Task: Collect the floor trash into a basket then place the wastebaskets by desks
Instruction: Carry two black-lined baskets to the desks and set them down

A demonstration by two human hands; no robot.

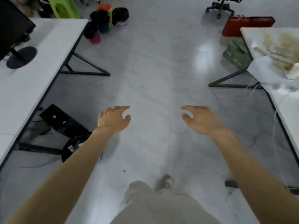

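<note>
Head view: left hand and right hand are held out empty, fingers spread; clustered wastebaskets ahead could be toppled if grabbed carelessly.

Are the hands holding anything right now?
No. The left hand and the right hand are both open and empty above the bare floor. The wastebaskets stand far ahead, untouched.

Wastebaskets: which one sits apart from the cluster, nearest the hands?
The black-lined basket under the left forearm, beside the left desk. The others are bunched at that desk's far end.
</note>
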